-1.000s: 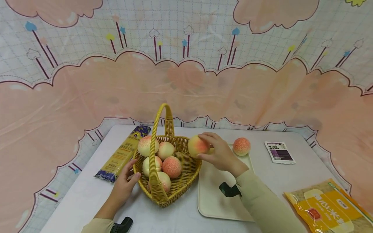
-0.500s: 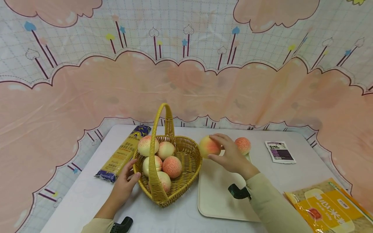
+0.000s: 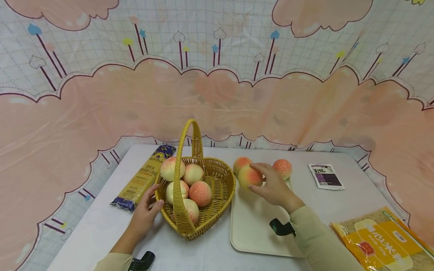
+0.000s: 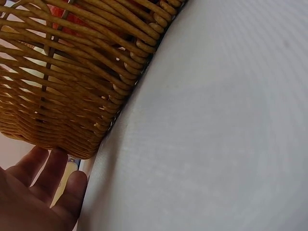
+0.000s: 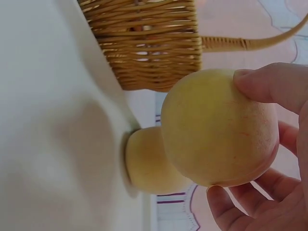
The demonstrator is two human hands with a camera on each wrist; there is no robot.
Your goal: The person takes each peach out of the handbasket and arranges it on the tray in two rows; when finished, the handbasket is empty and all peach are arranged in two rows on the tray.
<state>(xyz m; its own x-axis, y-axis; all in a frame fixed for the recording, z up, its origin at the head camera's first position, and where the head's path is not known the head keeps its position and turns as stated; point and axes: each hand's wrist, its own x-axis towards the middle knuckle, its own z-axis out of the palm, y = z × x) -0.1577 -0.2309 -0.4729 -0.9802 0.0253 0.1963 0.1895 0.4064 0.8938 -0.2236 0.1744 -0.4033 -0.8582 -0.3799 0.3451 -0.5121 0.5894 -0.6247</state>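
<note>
My right hand (image 3: 276, 188) grips a yellow and red peach (image 3: 249, 178) over the far end of a cream tray (image 3: 254, 235). In the right wrist view the thumb presses one side of this peach (image 5: 216, 130) and the fingers the other. A second peach (image 3: 241, 164) sits right behind it on the tray, partly covered in the head view. Another peach, speckled red (image 3: 282, 169), lies at the tray's far right corner. My left hand (image 3: 144, 214) rests its fingertips against the left side of a yellow wicker basket (image 3: 218, 180) with a tall handle; several peaches (image 3: 200, 194) lie in it.
A pasta packet (image 3: 144, 178) in yellow and blue lies left of the basket. Right of the tray is a small white and purple sachet (image 3: 326, 177). An orange bag of grain (image 3: 383, 241) lies at the front right. A patterned cloth (image 3: 217, 98) hangs behind the table.
My right hand has carried its peach rightward from the basket's rim to above the tray, then slightly lower and nearer me, uncovering the peach behind. The left hand and basket have stayed put.
</note>
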